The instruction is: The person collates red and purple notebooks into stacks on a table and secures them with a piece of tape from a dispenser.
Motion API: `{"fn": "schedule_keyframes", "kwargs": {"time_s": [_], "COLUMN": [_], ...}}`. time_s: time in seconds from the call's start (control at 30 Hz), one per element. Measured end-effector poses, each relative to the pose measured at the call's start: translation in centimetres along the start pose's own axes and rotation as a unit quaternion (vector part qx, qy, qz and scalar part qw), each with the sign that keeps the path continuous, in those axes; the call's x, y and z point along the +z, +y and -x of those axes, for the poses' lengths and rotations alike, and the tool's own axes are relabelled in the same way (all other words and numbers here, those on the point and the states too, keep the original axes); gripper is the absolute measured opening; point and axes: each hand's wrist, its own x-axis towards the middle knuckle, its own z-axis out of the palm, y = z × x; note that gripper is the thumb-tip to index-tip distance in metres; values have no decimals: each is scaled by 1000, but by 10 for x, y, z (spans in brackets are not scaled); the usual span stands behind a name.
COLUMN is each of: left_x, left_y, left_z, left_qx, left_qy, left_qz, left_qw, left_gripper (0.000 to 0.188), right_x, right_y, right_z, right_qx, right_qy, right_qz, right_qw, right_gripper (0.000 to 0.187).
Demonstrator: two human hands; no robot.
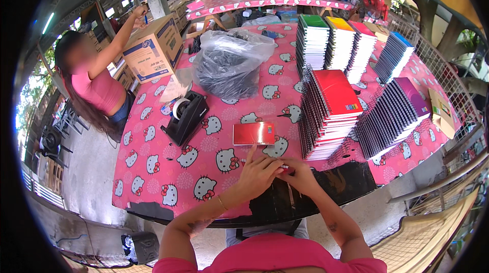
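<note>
Presently, the small red notebook [247, 134] lies flat on the pink tablecloth [168, 171] before the left hand [260, 172], its long axis left to right. The right hand [301, 176] pinches a small red-and-white object [284, 167]; the left hand's hold I cannot tell.

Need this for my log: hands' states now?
Left hand: index finger extended toward the small red notebook; grip unclear.
Right hand: curled around a small item, unidentifiable.

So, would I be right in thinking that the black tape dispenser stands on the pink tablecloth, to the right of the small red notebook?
Not quite: in the head view, the black tape dispenser stands on the pink tablecloth, but to the left of the small red notebook.
</note>
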Motion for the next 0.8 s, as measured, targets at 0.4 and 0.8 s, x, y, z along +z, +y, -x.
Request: {"fn": "schedule_keyframes", "kwargs": {"time_s": [0.4,0.8], "left_x": [-2,-47], "left_y": [4,18], "left_z": [2,-15], "left_qx": [-8,-122], "left_qy": [4,-116], "left_qz": [3,64], "left_qw": [1000,984], "left_gripper": [27,33], "right_x": [-42,-21], "right_y": [7,-70], "right_z": [-2,-3], "right_qx": [48,-94], "right_qy": [-93,194], "right_qz": [-88,82], "right_qw": [991,973], "right_gripper": [15,41]}}
